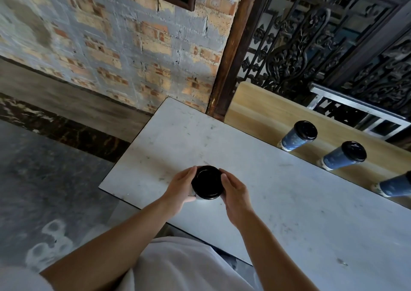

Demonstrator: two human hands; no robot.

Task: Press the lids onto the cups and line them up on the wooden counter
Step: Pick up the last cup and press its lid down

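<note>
I see both hands at the near left end of the pale stone worktop (289,201), wrapped around one paper cup (195,196) whose black lid (207,182) sits on top: the left hand (181,188) has its grip curled around the cup's 9 o'clock side, and the right hand (235,194) has its grip closed against the lid's rim at 3 o'clock. Off at 2 o'clock, three lidded blue cups (298,136) stand in a row, well apart from each other, on the wooden worktop (255,108) beside the stone one.
</note>
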